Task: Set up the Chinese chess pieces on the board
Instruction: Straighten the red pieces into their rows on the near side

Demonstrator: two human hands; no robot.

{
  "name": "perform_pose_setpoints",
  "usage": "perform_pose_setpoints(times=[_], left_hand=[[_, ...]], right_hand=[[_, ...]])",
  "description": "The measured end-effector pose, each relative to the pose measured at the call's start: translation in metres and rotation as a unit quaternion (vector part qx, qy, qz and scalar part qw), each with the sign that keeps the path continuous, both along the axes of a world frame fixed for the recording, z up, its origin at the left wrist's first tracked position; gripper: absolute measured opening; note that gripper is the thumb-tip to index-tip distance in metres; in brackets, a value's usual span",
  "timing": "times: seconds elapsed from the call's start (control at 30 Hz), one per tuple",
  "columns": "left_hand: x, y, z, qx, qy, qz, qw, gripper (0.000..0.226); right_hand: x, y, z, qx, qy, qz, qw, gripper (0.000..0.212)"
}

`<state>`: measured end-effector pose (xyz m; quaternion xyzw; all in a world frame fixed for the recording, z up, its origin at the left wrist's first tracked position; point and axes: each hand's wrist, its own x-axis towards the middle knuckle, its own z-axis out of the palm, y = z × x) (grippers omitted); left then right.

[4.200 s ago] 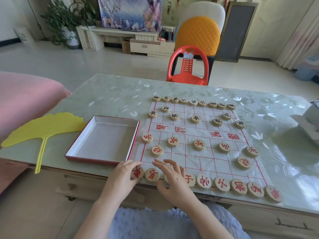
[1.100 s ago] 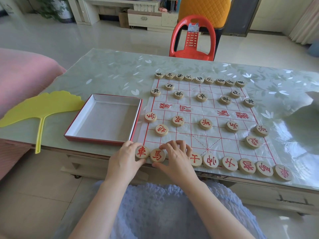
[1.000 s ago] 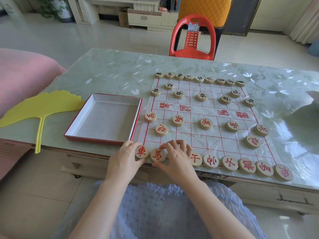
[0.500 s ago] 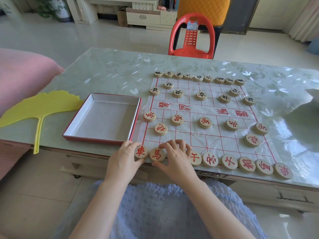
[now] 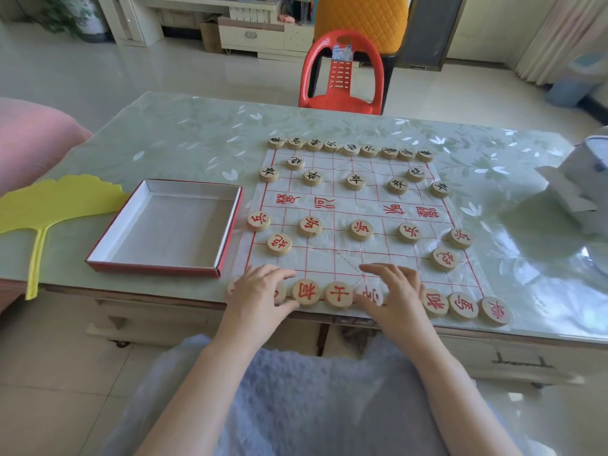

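Chess pieces of the red back row lie on the near edge of the board. Your left hand and right hand rest on them, fingers loose and spread, gripping nothing, probably to straighten the line. Farther, the black pieces stand arranged.

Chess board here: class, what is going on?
A person is setting up Chinese chess on the paper board. The black pieces line the far side and the red pieces the near side. The left hand and the right hand lie with relaxed fingers on the near red row, seemingly straightening it. An open box sits left of the board.
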<state>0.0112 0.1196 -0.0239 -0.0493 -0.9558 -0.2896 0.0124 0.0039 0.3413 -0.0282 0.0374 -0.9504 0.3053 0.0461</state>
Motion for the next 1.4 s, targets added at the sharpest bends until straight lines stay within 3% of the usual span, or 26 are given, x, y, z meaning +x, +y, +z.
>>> perform_pose_setpoints(times=[0.1,0.4,0.63,0.87,1.03,1.17,1.4], left_hand=[[-0.004,0.014,0.0,-0.027,-0.002,-0.016,1.0,0.05],[-0.01,0.025,0.002,-0.064,-0.031,-0.069,0.995,0.056],[-0.019,0.026,-0.007,-0.094,0.013,-0.05,0.994,0.048],[-0.02,0.029,-0.006,-0.104,0.013,-0.018,0.994,0.065],[-0.015,0.018,-0.007,-0.087,-0.02,-0.079,0.993,0.058],[-0.019,0.018,-0.008,-0.107,0.003,-0.057,0.993,0.052],[-0.017,0.021,-0.006,-0.104,-0.01,-0.051,0.993,0.069]], right_hand=[[0.003,0.002,-0.003,0.041,-0.012,0.056,0.997,0.046],[-0.006,-0.013,-0.009,0.05,-0.047,0.145,0.987,0.061],[-0.011,-0.016,-0.012,0.079,-0.017,0.106,0.991,0.048],[-0.011,-0.019,-0.011,0.087,-0.013,0.1,0.991,0.057],[-0.006,-0.013,-0.011,0.061,-0.024,0.131,0.989,0.062],[-0.01,-0.017,-0.011,0.091,-0.016,0.101,0.991,0.059],[-0.007,-0.014,-0.007,0.05,-0.049,0.096,0.993,0.071]])
